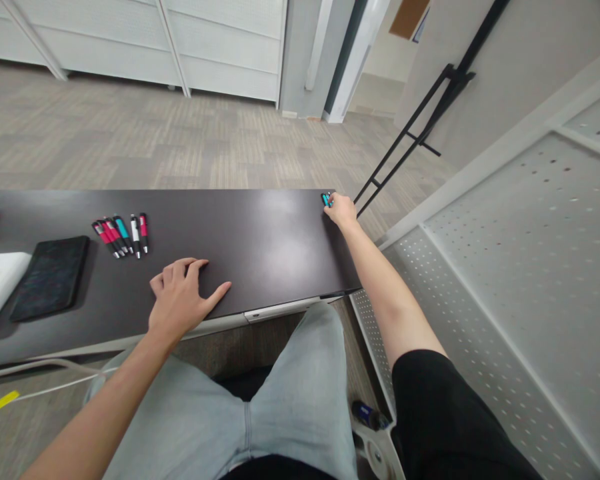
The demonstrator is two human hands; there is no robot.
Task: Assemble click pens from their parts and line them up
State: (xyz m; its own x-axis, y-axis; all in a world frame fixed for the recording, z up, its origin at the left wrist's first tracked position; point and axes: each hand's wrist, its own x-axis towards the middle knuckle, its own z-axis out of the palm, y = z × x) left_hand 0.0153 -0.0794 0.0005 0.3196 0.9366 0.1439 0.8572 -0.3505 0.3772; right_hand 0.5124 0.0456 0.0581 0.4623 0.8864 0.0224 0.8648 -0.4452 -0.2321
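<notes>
The right hand (pixel 341 209) was stretched to the far right corner of the bench (pixel 260 233), its grip closed on a teal pen (pixel 325 199) at the edge; a slip there could send it floorward. The left hand (pixel 180 297) lay flat, empty, near the pen cluster (pixel 121 235).

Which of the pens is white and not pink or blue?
The white-and-black pen, second from the right end of the row on the dark table. Its neighbours are pink or teal, and the left hand rests flat nearby.
</notes>
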